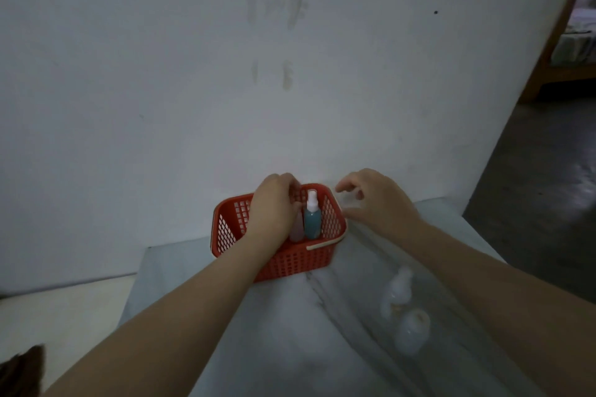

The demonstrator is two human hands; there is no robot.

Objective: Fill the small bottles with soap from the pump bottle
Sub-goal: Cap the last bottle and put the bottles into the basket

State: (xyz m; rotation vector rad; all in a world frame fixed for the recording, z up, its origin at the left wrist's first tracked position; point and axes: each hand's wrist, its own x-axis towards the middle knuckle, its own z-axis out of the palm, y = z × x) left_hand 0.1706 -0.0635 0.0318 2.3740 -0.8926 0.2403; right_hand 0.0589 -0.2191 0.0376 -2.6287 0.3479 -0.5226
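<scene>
— Where are the small bottles?
— A teal spray bottle (312,219) with a white cap stands upright in the red lattice plastic basket (290,263), with a pinkish bottle (296,231) just beside it. A cloudy rounded bottle (397,289) and a second cloudy bottle (414,332) lie on the marble-veined table (258,332).
— And my hands?
— Your left hand (274,206) curls its fingers (292,182) over the pinkish bottle; I cannot tell whether they grip it. Your right hand (377,200) hovers beside the basket, fingers loosely bent, holding nothing.
</scene>
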